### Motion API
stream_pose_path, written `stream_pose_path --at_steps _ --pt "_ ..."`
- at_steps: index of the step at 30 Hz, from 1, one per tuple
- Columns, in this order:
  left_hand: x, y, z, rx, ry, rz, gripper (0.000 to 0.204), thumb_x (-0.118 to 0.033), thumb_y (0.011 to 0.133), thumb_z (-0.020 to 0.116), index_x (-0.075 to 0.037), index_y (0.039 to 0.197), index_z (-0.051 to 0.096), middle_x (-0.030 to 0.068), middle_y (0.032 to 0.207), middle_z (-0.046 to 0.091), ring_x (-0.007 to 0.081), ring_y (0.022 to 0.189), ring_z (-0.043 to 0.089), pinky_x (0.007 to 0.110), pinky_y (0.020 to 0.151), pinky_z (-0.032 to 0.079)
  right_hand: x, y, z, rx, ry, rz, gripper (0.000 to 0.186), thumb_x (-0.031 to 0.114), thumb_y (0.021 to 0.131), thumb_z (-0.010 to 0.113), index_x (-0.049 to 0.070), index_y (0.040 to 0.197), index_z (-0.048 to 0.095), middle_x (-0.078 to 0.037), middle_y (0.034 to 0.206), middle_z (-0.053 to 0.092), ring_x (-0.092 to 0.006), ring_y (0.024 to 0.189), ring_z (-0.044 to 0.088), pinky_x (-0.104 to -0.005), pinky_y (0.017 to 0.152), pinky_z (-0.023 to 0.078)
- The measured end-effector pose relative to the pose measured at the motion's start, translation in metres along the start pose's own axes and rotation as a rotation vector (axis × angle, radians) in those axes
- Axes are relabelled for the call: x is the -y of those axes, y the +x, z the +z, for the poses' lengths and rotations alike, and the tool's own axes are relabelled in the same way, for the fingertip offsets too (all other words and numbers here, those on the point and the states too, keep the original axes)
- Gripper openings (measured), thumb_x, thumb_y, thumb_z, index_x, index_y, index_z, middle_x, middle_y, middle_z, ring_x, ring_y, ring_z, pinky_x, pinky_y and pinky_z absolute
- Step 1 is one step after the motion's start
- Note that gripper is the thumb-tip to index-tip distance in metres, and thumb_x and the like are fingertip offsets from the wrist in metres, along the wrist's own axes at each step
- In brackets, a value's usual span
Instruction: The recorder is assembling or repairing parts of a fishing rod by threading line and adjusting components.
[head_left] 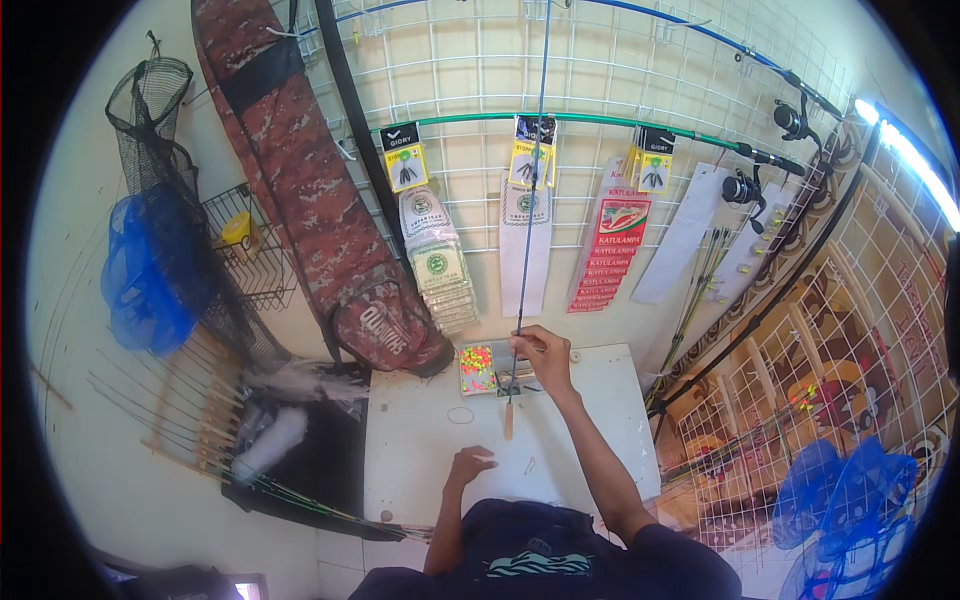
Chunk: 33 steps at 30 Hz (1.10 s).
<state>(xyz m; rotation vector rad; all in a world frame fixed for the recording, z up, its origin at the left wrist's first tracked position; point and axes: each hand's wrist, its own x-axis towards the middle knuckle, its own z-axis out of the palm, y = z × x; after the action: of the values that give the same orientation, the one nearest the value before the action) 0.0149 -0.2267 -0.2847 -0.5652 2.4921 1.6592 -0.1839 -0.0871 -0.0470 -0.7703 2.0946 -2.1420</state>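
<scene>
A thin dark fishing rod stands upright in front of me, its tip running up past the hanging packets. My right hand pinches it low on its shaft, above a short light-brown handle near the white tabletop. Nearer to me, my left hand is apart from the rod, its fingers curled in. Whatever the left fingers may hold is too small to make out. Behind the rod sits a box of bright pink, yellow and green floats, beside a grey compartment tray.
The white table carries a loose ring of line. A wire grid on the wall bears a green rod with a reel and red packets. A camouflage rod bag leans left; blue nets hang right.
</scene>
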Motion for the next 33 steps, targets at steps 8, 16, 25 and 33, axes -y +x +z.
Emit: stream_pose_path --at_steps 8,16,25,33 --pt "-0.051 0.000 -0.056 -0.149 0.061 0.179 0.087 -0.034 0.062 0.088 -0.001 0.133 0.051 0.0169 0.129 0.058 0.0261 0.117 0.056 0.036 0.097 0.046 0.008 -0.009 -0.002 -0.007 -0.009 -0.030 0.012 0.003 0.088 0.064 -0.007 0.094 0.066 -0.009 0.082 0.070 -0.0125 0.076 0.067 -0.0273 0.070 0.058" --pt "-0.173 -0.010 -0.084 -0.276 -0.302 0.312 0.045 -0.018 0.085 0.072 -0.004 0.125 0.057 0.0109 0.117 0.064 0.0197 0.107 0.061 0.034 0.092 0.047 0.005 -0.044 0.000 -0.092 -0.071 -0.082 0.014 0.004 0.085 0.068 -0.006 0.094 0.066 -0.011 0.082 0.070 -0.0160 0.076 0.069 -0.0272 0.067 0.056" --pt "-0.252 0.003 -0.073 -0.300 -0.513 0.535 0.036 -0.012 0.090 0.065 0.001 0.123 0.059 0.0097 0.110 0.066 0.0161 0.103 0.062 0.028 0.084 0.050 0.020 -0.033 0.019 -0.034 -0.185 -0.158 0.014 0.001 0.086 0.065 -0.006 0.098 0.066 -0.012 0.085 0.071 -0.0182 0.080 0.070 -0.0282 0.071 0.056" --pt "-0.269 0.030 -0.071 -0.392 -0.390 0.535 0.026 -0.008 0.089 0.066 0.005 0.112 0.064 0.0101 0.100 0.069 0.0125 0.092 0.064 0.026 0.084 0.050 0.008 -0.026 0.023 -0.080 -0.282 -0.125 0.019 0.005 0.087 0.065 -0.001 0.104 0.068 -0.021 0.086 0.069 -0.0287 0.079 0.071 -0.0339 0.069 0.054"
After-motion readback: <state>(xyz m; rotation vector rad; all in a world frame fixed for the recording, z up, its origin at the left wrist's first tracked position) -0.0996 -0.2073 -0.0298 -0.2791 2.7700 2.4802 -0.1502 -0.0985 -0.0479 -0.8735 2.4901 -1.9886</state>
